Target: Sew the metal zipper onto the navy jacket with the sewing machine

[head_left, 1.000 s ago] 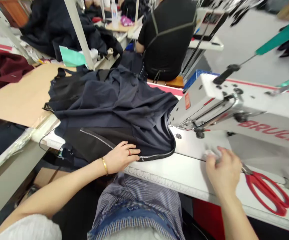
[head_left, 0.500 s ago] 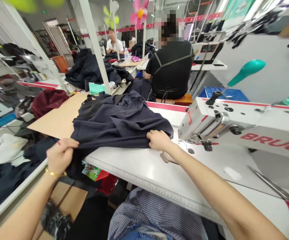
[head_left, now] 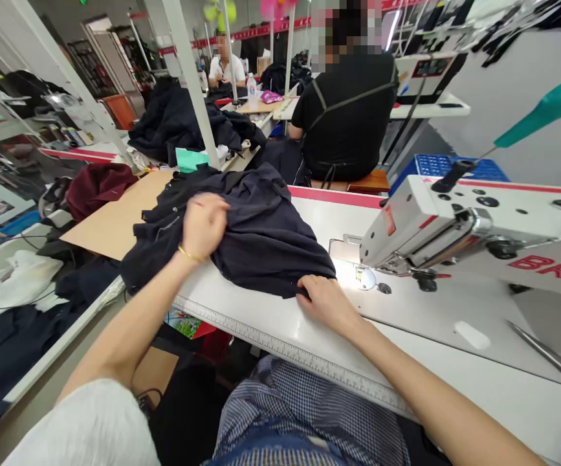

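A dark navy garment point(head_left: 265, 233) lies bunched on the white sewing machine table point(head_left: 261, 317), its lower corner close to the needle area. My right hand point(head_left: 326, 301) pinches that corner, thumb below and fingers on top. Over the garment's middle is my left hand point(head_left: 205, 223), slightly blurred, with its fingers curled in toward the cloth. Whatever those fingers hold is hidden. To the right stands the sewing machine head point(head_left: 406, 239), its lamp lighting the metal plate under the presser foot.
Scissors point(head_left: 547, 353) rest on the table at the right. A green-handled tool point(head_left: 542, 110) sticks up from the machine. Brown cardboard point(head_left: 110, 217) and maroon cloth point(head_left: 98, 188) lie left. A ruler strip point(head_left: 280, 349) runs along the front edge. A co-worker in black point(head_left: 351, 116) sits ahead.
My left hand has left the garment's front left edge and moved up and right over its middle. The front edge, stretched before, now lies slack. My right hand keeps its corner.
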{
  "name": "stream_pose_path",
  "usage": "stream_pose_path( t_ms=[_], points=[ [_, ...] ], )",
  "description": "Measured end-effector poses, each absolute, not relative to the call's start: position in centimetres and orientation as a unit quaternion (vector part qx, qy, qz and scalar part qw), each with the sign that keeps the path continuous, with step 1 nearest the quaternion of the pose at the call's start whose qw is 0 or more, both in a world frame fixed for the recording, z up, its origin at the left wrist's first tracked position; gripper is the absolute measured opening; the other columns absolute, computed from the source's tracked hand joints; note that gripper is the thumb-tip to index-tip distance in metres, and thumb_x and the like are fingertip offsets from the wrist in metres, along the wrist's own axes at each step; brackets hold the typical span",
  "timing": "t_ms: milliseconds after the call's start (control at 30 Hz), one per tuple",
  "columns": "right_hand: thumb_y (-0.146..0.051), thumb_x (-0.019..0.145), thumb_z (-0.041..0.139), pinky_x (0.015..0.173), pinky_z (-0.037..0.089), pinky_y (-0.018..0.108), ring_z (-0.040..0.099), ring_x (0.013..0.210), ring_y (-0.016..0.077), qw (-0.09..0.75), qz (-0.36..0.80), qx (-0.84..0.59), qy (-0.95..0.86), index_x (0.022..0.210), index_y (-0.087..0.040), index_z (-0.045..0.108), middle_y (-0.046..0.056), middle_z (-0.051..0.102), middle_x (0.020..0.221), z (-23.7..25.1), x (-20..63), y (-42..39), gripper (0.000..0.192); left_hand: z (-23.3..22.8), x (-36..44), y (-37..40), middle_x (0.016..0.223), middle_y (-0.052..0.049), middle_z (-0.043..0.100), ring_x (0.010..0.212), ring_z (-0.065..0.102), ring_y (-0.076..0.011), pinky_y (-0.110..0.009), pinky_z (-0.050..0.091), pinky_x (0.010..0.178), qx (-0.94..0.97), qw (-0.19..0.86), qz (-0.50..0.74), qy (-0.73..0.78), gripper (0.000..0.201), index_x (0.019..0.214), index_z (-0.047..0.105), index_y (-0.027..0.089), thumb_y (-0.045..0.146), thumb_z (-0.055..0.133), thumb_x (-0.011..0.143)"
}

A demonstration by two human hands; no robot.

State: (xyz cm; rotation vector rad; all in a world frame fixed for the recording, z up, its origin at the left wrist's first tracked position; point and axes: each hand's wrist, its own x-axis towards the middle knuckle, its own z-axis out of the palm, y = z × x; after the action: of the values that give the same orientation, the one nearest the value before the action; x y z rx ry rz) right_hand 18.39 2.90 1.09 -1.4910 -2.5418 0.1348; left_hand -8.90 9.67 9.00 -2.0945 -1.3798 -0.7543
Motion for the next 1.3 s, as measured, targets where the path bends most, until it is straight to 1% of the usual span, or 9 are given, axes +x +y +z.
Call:
stream_pose_path(
  t_ms=[100,200,333,533,633,733,933,1167,1300],
  points=[
    [-0.013,0.078,0.05,0.073,0.035,0.031,0.051,0.074,0.0171,0.158,-0.025,-0.475,-0.866,0.082,-0.016,0.056,0.003,0.058,0.078,1.0,20.3,1.2,0.008,4.6,-2.3,5.1,0.098,-0.004,0.063,0.085,0.056,-0.011,-0.029,0.04,0.079,-0.917,0.132,-0.153,-0.344,0.039,0.102,0.057,0.015,0.044,0.038,0.084],
    [-0.007,0.079,0.046,0.078,0.035,0.032,0.049,0.069,0.0153,0.221,-0.116,-0.424,-0.871,0.079,-0.016,0.057,0.003,0.058,0.074,0.4,22.1,-1.2,0.014,1.2,0.1,1.6,0.106,-0.003,0.06,0.096,0.053,-0.0158,-0.04,0.035,0.091,-0.946,0.036,-0.107,-0.305,0.024,0.104,0.054,0.019,0.03,0.048,0.083],
    [-0.007,0.079,0.045,0.088,0.031,0.039,0.052,0.083,0.0178,0.151,-0.069,-0.419,-0.893,0.094,-0.017,0.059,0.005,0.06,0.091,0.1,23.2,-3.3,0.023,0.2,-0.8,0.1,0.112,-0.005,0.057,0.1,0.049,-0.0182,-0.044,0.031,0.094,-0.946,0.079,-0.109,-0.294,0.023,0.101,0.055,0.017,0.01,0.038,0.087],
    [-0.009,0.081,0.045,0.093,0.03,0.045,0.047,0.107,0.0236,0.126,-0.035,-0.422,-0.897,0.111,-0.026,0.054,0.008,0.052,0.117,-0.2,24.5,-4.7,0.036,1.2,-0.6,-1.3,0.124,-0.007,0.049,0.1,0.044,-0.0205,-0.034,0.039,0.084,-0.977,0.035,-0.043,-0.205,0.033,0.118,0.049,0.011,0.023,0.04,0.088],
    [-0.01,0.083,0.043,0.09,0.037,0.04,0.05,0.103,0.0215,0.171,-0.034,-0.453,-0.874,0.106,-0.023,0.056,0.009,0.053,0.113,-0.5,27.1,-5.1,0.03,1.9,0.1,-1.4,0.129,-0.006,0.044,0.099,0.044,-0.0215,-0.035,0.04,0.08,-0.977,0.004,-0.009,-0.214,0.039,0.121,0.046,0.014,0.033,0.041,0.088],
    [-0.021,0.084,0.044,0.08,0.044,0.034,0.053,0.097,0.0217,0.222,-0.073,-0.634,-0.737,0.104,-0.017,0.054,0.011,0.055,0.103,-0.5,31.2,-5.3,0.023,2.4,0.3,-0.8,0.131,-0.004,0.043,0.097,0.044,-0.0207,-0.034,0.04,0.078,-0.979,-0.023,0.006,-0.204,0.038,0.121,0.047,0.018,0.033,0.045,0.086],
    [-0.049,0.079,0.049,0.082,0.042,0.04,0.047,0.108,0.0301,0.068,0.025,-0.832,-0.55,0.119,-0.012,0.046,0.017,0.051,0.112,0.8,38.8,-4.7,0.055,1.5,0.8,0.3,0.13,-0.002,0.045,0.1,0.043,-0.0227,-0.037,0.037,0.081,-0.982,-0.047,-0.027,-0.181,0.035,0.118,0.049,0.02,0.031,0.046,0.086],
    [-0.043,0.07,0.059,0.069,0.043,0.028,0.058,0.085,0.0204,0.023,0.199,-0.843,-0.499,0.105,-0.017,0.053,0.007,0.061,0.098,1.8,41.7,-1.8,0.044,1.0,1.2,0.2,0.129,-0.003,0.046,0.1,0.043,-0.0222,-0.037,0.035,0.082,-0.978,-0.062,-0.043,-0.195,0.035,0.117,0.051,0.023,0.035,0.047,0.085],
    [-0.044,0.067,0.061,0.054,0.037,0.029,0.055,0.062,0.0184,-0.011,0.175,-0.838,-0.516,0.075,-0.019,0.058,0.003,0.061,0.069,2.6,41.0,-1.9,0.026,1.1,1.2,0.2,0.129,-0.005,0.045,0.1,0.043,-0.022,-0.037,0.034,0.083,-0.975,-0.068,-0.041,-0.206,0.037,0.119,0.05,0.023,0.037,0.046,0.085]
  ],
)
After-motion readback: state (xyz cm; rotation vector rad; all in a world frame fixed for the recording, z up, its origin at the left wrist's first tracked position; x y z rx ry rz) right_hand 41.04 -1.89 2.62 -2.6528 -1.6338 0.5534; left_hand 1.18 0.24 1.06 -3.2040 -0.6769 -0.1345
